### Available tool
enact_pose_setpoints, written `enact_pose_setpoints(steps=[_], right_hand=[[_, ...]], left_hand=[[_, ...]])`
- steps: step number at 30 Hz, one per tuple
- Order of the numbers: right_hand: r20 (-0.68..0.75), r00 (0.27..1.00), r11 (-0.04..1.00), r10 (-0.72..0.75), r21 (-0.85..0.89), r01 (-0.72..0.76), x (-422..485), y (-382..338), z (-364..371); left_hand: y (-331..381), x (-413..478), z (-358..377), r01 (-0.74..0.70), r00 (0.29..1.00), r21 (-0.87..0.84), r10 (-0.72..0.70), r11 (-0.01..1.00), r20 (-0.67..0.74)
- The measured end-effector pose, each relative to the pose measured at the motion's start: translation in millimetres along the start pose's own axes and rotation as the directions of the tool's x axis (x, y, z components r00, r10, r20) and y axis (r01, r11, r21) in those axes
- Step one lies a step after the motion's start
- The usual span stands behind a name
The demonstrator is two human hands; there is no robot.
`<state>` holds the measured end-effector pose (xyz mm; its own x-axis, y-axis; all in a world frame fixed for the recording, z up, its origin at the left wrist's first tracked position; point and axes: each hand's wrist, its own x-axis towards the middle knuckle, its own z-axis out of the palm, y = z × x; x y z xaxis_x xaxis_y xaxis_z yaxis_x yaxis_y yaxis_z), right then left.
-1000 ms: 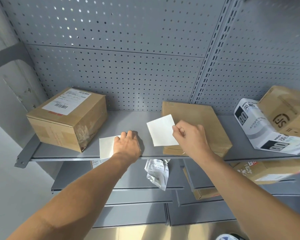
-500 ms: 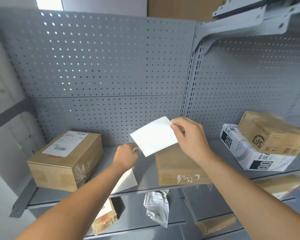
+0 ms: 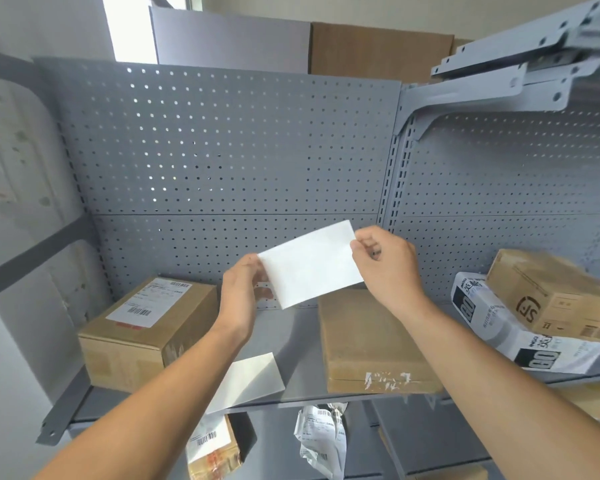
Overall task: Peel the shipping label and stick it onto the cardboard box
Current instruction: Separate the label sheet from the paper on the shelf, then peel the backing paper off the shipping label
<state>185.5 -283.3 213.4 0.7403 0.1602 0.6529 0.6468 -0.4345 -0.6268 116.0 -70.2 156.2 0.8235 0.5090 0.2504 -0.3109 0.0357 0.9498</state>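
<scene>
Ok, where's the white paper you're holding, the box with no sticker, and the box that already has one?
shipping label (image 3: 310,263), head view, middle of its blank white face.
plain cardboard box (image 3: 368,336), head view, bare brown top.
labelled cardboard box (image 3: 174,308), head view, brown top beside its sticker.

I've got the label (image 3: 310,263) up between both hands, left hand (image 3: 239,299) on its left edge, right hand (image 3: 388,268) on its right, in front of the pegboard (image 3: 222,161). On the shelf (image 3: 298,341) below: labelled box (image 3: 146,334) left, backing sheet (image 3: 248,381) at the front edge, flat cardboard box (image 3: 371,341) right of centre, stacked parcels (image 3: 534,317) far right.
</scene>
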Motion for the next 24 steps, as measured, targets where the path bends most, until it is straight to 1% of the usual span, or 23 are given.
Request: enact_pose_setpoints(steps=[2,4,7,9,11,12,13,14,15,16,18,19,20,21,22,24], right_hand=[[-0.003,1.000,1.000,0.024,0.019,-0.023,-0.3,-0.1,1.4],[0.004,0.999,0.998,0.040,0.038,-0.040,-0.3,1.2,3.6],[0.036,0.998,0.998,0.050,0.023,-0.051,-0.9,2.6,4.4],[0.071,0.994,0.996,0.086,-0.025,-0.085,-1.8,4.7,4.1],[0.057,0.990,0.991,0.131,-0.028,-0.129,-2.0,4.2,2.4],[0.038,0.990,0.991,0.137,-0.015,-0.136,-2.5,2.1,1.9],[0.033,0.988,0.989,0.148,0.007,-0.148,-3.6,-0.5,1.7],[0.060,0.982,0.982,0.182,0.047,-0.185,-4.5,-3.8,1.6],[0.135,0.961,0.960,0.242,0.113,-0.258,-6.5,-9.0,1.7],[0.251,0.918,0.911,0.308,0.200,-0.360,-9.3,-15.7,2.0],[0.485,0.786,0.750,0.384,0.333,-0.571,-14.3,-26.4,2.9],[0.557,0.730,0.679,0.396,0.357,-0.641,-15.4,-30.6,3.0],[0.601,0.691,0.626,0.402,0.370,-0.686,-15.6,-34.0,2.7],[0.626,0.667,0.591,0.403,0.379,-0.713,-14.9,-36.2,2.2],[0.642,0.652,0.567,0.402,0.385,-0.729,-14.3,-38.4,1.3],[0.650,0.648,0.550,0.396,0.398,-0.735,-13.2,-41.2,0.0]], left_hand=[[3.7,-9.8,-0.1,-0.091,0.995,0.044,0.090,0.995,0.041],[1.5,-14.5,0.5,-0.157,0.987,0.096,0.153,0.983,0.049],[-4.7,-12.0,0.1,-0.191,0.981,0.149,0.195,0.970,-0.010],[-6.4,-9.9,-1.2,-0.243,0.964,0.219,0.261,0.945,-0.058],[-5.5,-8.7,-3.4,-0.322,0.922,0.351,0.376,0.879,-0.095],[-3.7,-8.7,-3.9,-0.373,0.888,0.415,0.449,0.830,-0.102],[-1.3,-9.1,-3.6,-0.437,0.841,0.466,0.534,0.769,-0.091],[1.1,-9.5,-3.5,-0.503,0.788,0.505,0.613,0.701,-0.065],[3.4,-10.3,-3.1,-0.565,0.734,0.530,0.678,0.633,-0.028],[5.4,-11.5,-2.6,-0.611,0.688,0.548,0.726,0.571,0.011],[6.9,-15.4,-0.9,-0.674,0.614,0.572,0.785,0.468,0.080],[6.1,-17.5,-0.1,-0.699,0.583,0.577,0.804,0.422,0.119],[4.7,-19.6,0.7,-0.730,0.552,0.569,0.818,0.378,0.164],[3.1,-22.0,1.5,-0.761,0.520,0.555,0.827,0.335,0.213],[0.8,-24.6,1.6,-0.789,0.489,0.538,0.834,0.298,0.256],[-5.4,-28.2,0.9,-0.823,0.447,0.513,0.836,0.245,0.318]])
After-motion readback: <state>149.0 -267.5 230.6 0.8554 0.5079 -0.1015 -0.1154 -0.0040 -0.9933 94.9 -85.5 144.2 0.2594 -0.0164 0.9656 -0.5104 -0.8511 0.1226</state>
